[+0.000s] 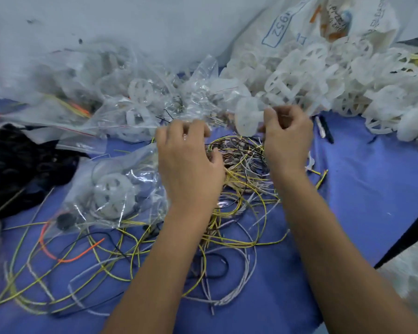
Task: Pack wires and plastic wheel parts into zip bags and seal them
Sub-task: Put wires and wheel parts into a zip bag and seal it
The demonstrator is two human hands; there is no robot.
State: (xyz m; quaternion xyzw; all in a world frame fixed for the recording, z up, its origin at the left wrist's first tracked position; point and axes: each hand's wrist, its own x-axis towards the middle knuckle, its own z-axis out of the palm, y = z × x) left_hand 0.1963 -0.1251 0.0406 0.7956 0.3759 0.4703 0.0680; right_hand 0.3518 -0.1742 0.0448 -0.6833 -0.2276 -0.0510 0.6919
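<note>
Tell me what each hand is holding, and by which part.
Right hand pinches a white plastic wheel part at its right edge. Left hand curls over the wire tangle; whether it grips anything cannot be told.

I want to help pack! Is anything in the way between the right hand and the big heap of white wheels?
Nothing visible blocks it. The right hand already sits at the near edge of the heap of white wheels, with one white wheel part right against its fingers. The tangled wires lie below the hand, not between.
</note>
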